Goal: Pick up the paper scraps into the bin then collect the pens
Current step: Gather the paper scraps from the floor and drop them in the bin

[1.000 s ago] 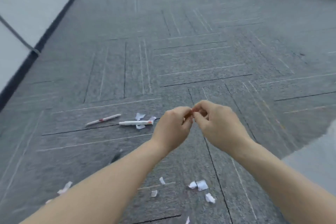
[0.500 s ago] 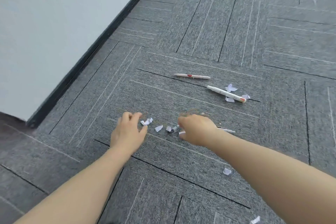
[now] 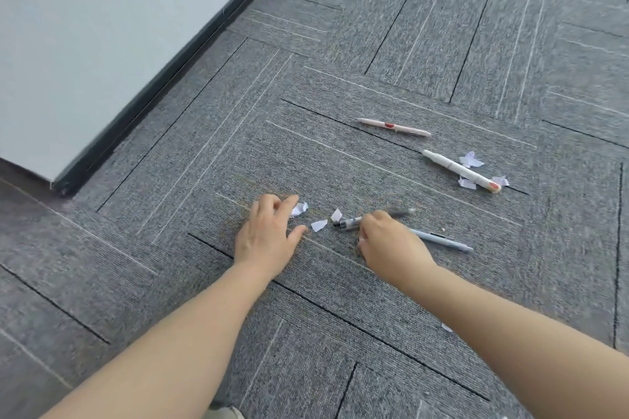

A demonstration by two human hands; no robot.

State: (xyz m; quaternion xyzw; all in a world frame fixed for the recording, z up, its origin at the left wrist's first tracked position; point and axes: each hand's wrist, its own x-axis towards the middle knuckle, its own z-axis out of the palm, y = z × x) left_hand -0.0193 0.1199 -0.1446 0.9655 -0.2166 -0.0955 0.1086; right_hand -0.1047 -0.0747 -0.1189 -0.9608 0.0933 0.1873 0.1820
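My left hand (image 3: pixel 269 231) lies low on the grey carpet, its fingertips touching a white paper scrap (image 3: pixel 299 208) and its thumb spread apart. Two more scraps (image 3: pixel 319 224) lie between my hands. My right hand (image 3: pixel 388 241) is curled, knuckles up, and a sliver of white paper (image 3: pixel 360 240) shows at its thumb. It covers the middle of a clear dark pen (image 3: pixel 350 223) and the near end of a grey-blue pen (image 3: pixel 442 240). Farther off lie a pink pen (image 3: pixel 391 126) and a white pen (image 3: pixel 459 171) with scraps (image 3: pixel 471 160) around it. No bin is in view.
A white wall (image 3: pixel 102 27) with a dark skirting (image 3: pixel 177 78) runs along the left. One small scrap (image 3: pixel 446 326) lies by my right forearm. Grey carpet tiles (image 3: pixel 442 27) stretch on beyond the pens.
One second ago my hands were raised, pinching together. They dropped to the carpet as my view swung toward the wall. Since half a second ago my right hand drew back, uncovering two pens.
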